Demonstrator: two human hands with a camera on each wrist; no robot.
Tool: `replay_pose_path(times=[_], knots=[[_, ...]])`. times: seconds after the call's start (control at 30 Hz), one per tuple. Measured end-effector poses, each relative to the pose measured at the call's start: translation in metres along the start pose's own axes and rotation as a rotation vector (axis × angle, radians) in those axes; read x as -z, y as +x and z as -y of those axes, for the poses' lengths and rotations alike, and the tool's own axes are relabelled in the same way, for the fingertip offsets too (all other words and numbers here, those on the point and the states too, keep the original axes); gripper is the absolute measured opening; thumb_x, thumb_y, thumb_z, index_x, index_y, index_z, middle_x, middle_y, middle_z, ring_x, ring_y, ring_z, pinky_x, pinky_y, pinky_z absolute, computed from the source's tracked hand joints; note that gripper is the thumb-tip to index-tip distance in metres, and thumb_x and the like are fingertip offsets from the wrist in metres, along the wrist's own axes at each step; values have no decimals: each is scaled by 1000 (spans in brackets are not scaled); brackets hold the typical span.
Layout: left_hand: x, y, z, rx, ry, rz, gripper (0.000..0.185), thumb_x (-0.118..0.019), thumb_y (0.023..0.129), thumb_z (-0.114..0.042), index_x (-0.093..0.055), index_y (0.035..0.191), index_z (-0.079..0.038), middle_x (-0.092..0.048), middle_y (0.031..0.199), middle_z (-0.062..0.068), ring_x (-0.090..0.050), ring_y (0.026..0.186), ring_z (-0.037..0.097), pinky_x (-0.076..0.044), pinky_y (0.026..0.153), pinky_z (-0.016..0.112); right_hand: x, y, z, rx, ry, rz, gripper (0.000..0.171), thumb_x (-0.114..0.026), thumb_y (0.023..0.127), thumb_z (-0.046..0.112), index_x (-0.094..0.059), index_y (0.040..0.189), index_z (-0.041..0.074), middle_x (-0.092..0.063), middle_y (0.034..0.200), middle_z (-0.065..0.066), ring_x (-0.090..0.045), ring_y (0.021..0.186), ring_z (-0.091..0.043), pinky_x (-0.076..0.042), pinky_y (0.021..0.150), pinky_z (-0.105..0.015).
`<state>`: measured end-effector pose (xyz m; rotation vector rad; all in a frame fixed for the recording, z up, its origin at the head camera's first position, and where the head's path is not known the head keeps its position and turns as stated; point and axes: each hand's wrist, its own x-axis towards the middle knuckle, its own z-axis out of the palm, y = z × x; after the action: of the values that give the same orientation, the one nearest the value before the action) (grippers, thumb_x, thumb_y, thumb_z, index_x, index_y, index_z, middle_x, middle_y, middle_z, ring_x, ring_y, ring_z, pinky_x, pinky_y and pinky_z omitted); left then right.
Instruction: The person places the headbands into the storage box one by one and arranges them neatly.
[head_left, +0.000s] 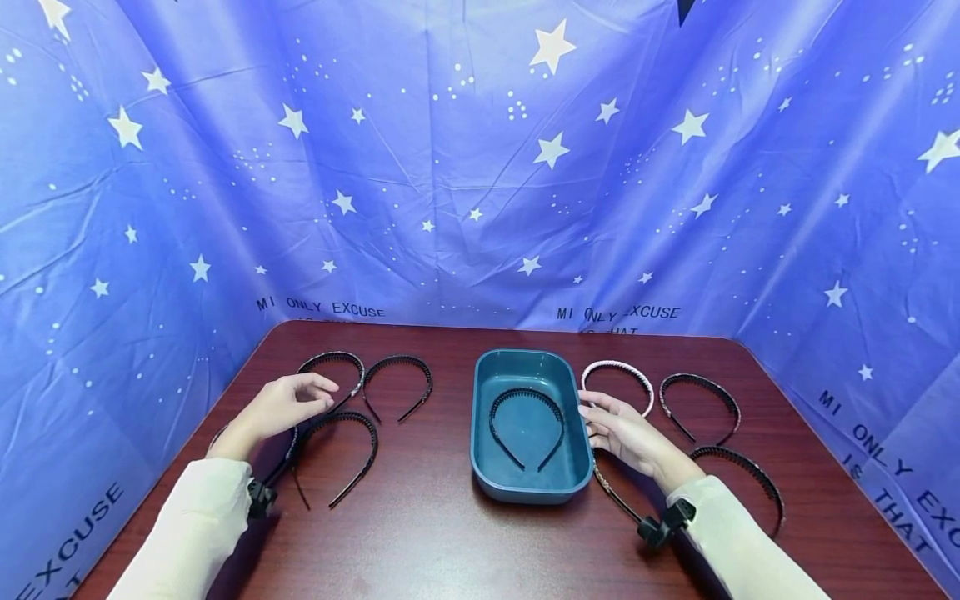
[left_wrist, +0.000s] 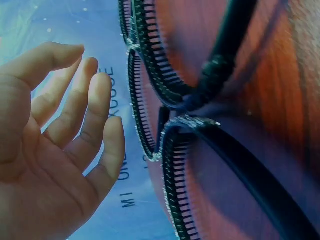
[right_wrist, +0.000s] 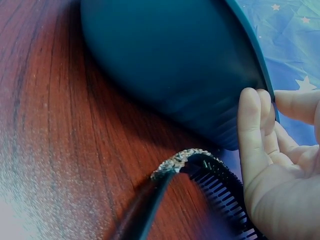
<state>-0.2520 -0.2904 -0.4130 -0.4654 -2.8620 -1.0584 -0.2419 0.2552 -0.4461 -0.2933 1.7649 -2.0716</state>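
A teal plastic bin [head_left: 528,497] stands on the table with one black toothed headband [head_left: 527,392] lying inside it. My right hand [head_left: 630,433] grips the bin's right rim, thumb over the edge and fingers against the outer wall [right_wrist: 170,75]. Beside that hand lies a headband with a speckled band [right_wrist: 175,162], partly under the wrist. My left hand [head_left: 281,408] hovers over several black headbands at the left, fingers loosely bent and holding nothing. In the left wrist view, the palm [left_wrist: 55,185] is apart from the toothed headbands [left_wrist: 175,185].
At the right lie a white headband [head_left: 617,364] and two dark headbands, one farther back [head_left: 701,381] and one nearer [head_left: 738,457]. Another black headband [head_left: 401,360] rests left of the bin. Blue star-printed cloth [head_left: 480,150] surrounds the reddish-brown table [head_left: 420,533].
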Motion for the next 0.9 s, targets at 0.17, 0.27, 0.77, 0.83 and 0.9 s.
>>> replay_pose_path(times=[0.17, 0.27, 0.77, 0.83, 0.9], knots=[[-3, -2, 5, 21, 23, -12, 23, -73, 90, -17, -73, 111, -7, -73, 90, -3, -66, 92, 17, -50, 80, 39, 0, 0, 0, -1, -2, -3, 57, -49, 106, 11, -21, 151, -12, -65, 98, -3, -64, 78, -9, -56, 73, -26], [-4, -3, 7, 19, 38, -11, 22, -73, 89, -17, -73, 109, -8, -73, 89, -3, -66, 92, 18, -49, 78, 39, 0, 0, 0, -2, -5, -3, 58, -49, 106, 11, -19, 151, -12, -65, 98, -2, -63, 78, -9, -56, 73, -26], [-10, -8, 17, 4, 72, 5, 17, -74, 86, -11, -73, 102, -9, -72, 86, -4, -67, 83, 15, -50, 77, 40, -1, 0, 1, -8, -11, -7, 59, -49, 107, 13, -19, 152, -11, -66, 100, -3, -63, 79, -9, -55, 73, -26], [-10, -8, 18, 6, 71, 5, 17, -75, 85, -10, -74, 102, -9, -71, 85, -4, -66, 82, 15, -50, 76, 39, -1, 0, 1, -7, -11, -6, 60, -50, 106, 13, -19, 151, -11, -66, 101, -3, -63, 79, -9, -55, 73, -26], [-11, -8, 19, 10, 72, 3, 17, -75, 84, -10, -74, 102, -9, -71, 85, -4, -66, 82, 15, -50, 75, 39, -1, -1, 1, -4, -11, -5, 59, -50, 106, 13, -20, 151, -12, -66, 101, -3, -63, 79, -9, -55, 73, -26]])
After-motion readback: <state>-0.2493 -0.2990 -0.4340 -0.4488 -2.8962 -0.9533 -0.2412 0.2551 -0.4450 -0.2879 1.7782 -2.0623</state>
